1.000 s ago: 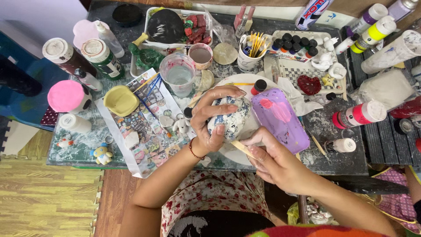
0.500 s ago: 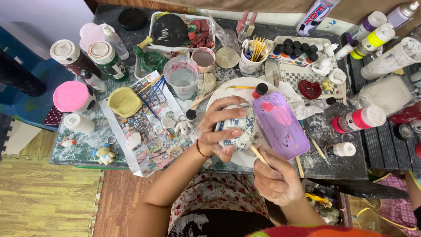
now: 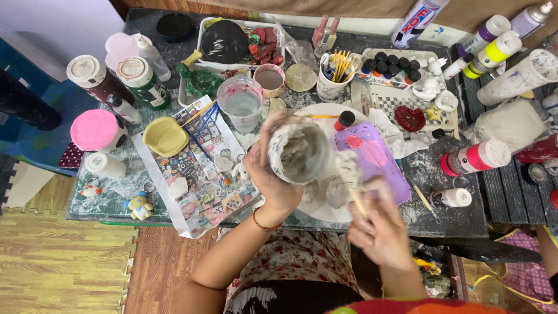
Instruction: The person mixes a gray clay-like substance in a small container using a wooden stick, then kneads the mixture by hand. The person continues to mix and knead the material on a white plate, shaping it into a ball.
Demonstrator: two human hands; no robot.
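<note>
Cluttered table [image 3: 116, 197], paint bottles, wood floor below. Left hand [image 3: 270, 174] wrapped round cup [image 3: 297, 152], raised over white plate [image 3: 325, 212]. Right hand [image 3: 381, 232] blurred, gripping brush [image 3: 351, 177] beside cup.

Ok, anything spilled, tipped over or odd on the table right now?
Nothing freshly spilled. The table is crusted with dried white residue. A pink-capped bottle lies on its side. The left hand holds a cup; the right hand is motion-blurred.
</note>
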